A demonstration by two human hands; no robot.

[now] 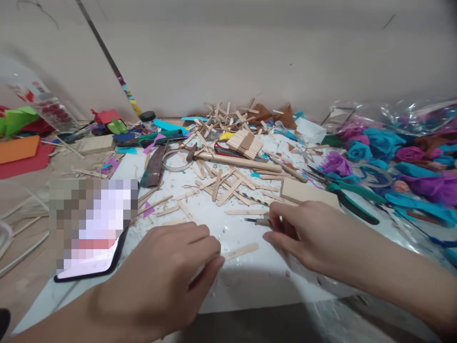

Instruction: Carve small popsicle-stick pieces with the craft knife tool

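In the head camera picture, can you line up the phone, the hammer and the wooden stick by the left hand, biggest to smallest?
1. Phone
2. Hammer
3. Wooden stick by the left hand
Being nearer than the hammer, the phone may look extra big.

Pictured in head view, bare from fingers to frame edge: left hand (167, 267) and left forearm (71, 314) at lower left, right hand (307, 233) and right forearm (385, 271) at right. Broad back on left, with row of rounded knuckles, short-looking fingers, tapering left thumb (207, 281). Slimmer outline on right, with smooth back, slender index finger (285, 209), narrow right thumb (280, 242). Smooth, plain surface along both forearms, widening from wrist toward elbow. Fingernails too blurred for detail.
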